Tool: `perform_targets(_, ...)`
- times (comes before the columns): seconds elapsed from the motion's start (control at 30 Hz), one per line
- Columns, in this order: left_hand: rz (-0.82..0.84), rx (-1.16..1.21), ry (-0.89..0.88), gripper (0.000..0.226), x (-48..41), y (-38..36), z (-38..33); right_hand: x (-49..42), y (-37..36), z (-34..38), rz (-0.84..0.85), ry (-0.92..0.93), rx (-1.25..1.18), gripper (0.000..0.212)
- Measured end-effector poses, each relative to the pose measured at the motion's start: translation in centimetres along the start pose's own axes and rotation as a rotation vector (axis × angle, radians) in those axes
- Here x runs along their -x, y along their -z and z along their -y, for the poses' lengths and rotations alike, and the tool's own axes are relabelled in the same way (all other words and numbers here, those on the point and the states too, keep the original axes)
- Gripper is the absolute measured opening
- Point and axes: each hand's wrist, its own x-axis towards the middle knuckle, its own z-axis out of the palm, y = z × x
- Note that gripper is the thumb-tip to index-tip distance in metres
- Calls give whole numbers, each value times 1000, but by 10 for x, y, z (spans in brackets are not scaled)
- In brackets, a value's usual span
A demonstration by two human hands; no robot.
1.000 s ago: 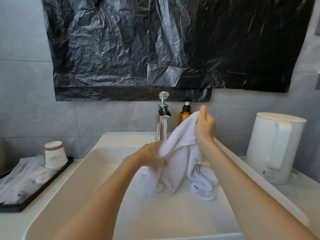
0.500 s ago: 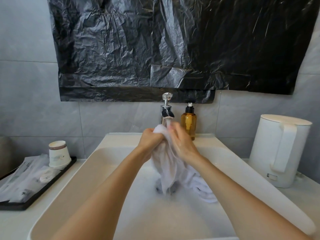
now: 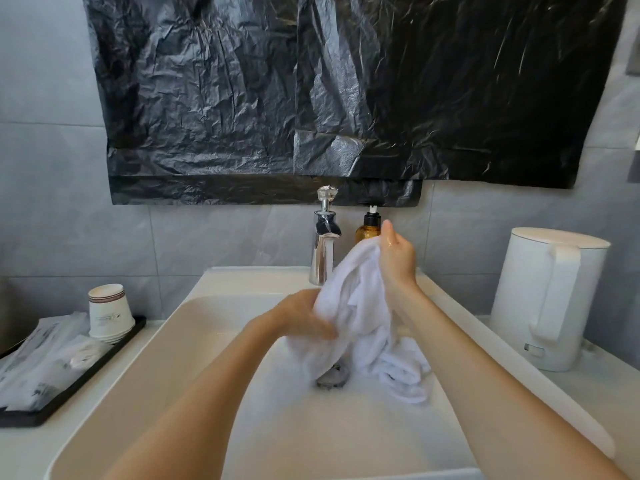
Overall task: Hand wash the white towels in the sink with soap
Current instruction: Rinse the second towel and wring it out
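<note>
A wet white towel (image 3: 360, 306) is stretched above the white sink (image 3: 180, 341). My right hand (image 3: 396, 261) grips its upper end, raised near the amber soap bottle (image 3: 367, 230). My left hand (image 3: 301, 320) clutches the lower part of the same towel, lower and to the left. More white towel (image 3: 401, 372) lies bunched on the sink floor at the right, beside the metal drain (image 3: 332, 377). The chrome tap (image 3: 323, 244) stands just behind the raised towel.
A white electric kettle (image 3: 547, 299) stands on the counter at the right. On the left, a black tray (image 3: 69, 386) holds stacked paper cups (image 3: 109, 313) and wrapped packets. Black plastic sheeting (image 3: 346, 91) covers the wall above.
Half a second ago both hands were pressed together on the towel by the tap. Now they have pulled apart, right hand up and to the right, left hand down, stretching the towel.
</note>
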Motion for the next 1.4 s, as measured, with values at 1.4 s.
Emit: perform_targets(1.4,-233,1048,263,78,-11,-9,-20,20,-9,-24,150,439,520,33)
